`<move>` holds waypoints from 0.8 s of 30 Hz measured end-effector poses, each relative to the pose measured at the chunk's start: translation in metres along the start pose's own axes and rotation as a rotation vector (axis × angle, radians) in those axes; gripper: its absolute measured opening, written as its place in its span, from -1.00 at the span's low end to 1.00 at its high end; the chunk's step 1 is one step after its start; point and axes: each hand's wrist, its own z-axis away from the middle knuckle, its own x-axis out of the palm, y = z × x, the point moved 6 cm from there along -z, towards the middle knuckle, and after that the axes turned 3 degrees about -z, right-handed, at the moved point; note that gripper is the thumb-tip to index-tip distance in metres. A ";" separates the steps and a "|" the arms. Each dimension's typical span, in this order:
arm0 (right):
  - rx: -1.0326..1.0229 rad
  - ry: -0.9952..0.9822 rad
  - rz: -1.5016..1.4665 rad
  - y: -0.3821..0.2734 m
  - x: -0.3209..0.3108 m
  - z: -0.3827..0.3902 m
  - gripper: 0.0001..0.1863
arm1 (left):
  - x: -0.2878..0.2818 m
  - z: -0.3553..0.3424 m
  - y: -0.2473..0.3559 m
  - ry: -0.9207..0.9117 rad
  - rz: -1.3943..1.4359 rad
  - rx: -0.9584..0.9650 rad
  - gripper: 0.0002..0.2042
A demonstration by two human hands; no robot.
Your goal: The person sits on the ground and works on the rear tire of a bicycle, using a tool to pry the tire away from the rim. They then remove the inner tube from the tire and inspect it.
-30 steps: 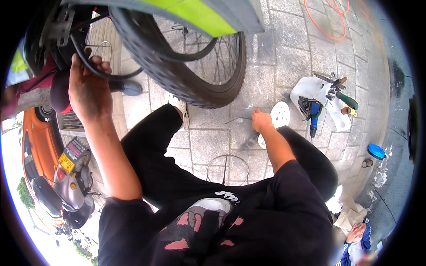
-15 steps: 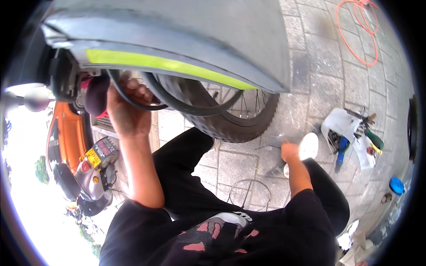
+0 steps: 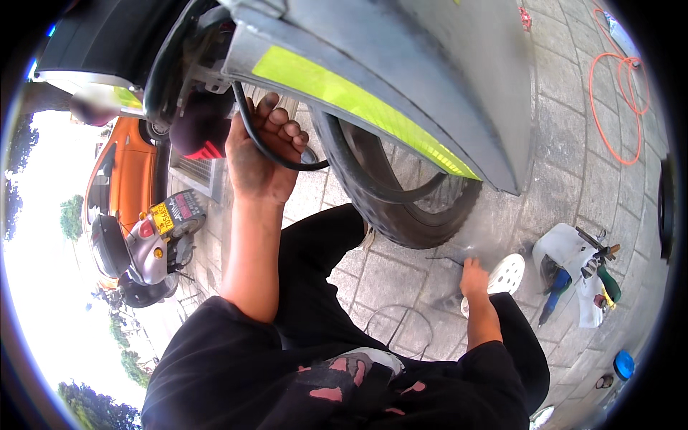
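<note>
My left hand is raised behind a thin black rubber tube, palm toward me. The tube crosses the palm; the fingers are loosely curled and apart, not wrapped round it. A thicker black tube hangs beside a knobby tyre on a spoked wheel, under a grey panel with a yellow-green strip. Low at the right, my right hand is closed by a white clog on my foot. A thin dark rod sticks out from its fingers; its kind is unclear.
Tools, including a blue-handled one and a green-handled one, lie on white plastic at the right. An orange hose coils beyond. A blue round lid sits near the lower right. A scooter and orange car stand left.
The view has turned, shifting the wheel, panel and tools rightward and down. My left hand shows more clearly, fingers still curled behind the thin tube. My right hand stays low beside the clog.
</note>
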 end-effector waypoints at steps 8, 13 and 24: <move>-0.053 0.022 0.031 -0.005 0.008 -0.005 -0.73 | 0.011 0.002 -0.009 0.076 0.039 -0.084 -0.66; -0.031 -0.061 0.000 -0.006 0.003 -0.009 -0.69 | 0.010 0.002 -0.006 -0.044 0.136 -0.048 -0.62; -0.110 -0.251 0.083 -0.040 -0.110 0.010 -0.68 | 0.001 -0.011 -0.022 -0.087 0.160 -0.170 -0.62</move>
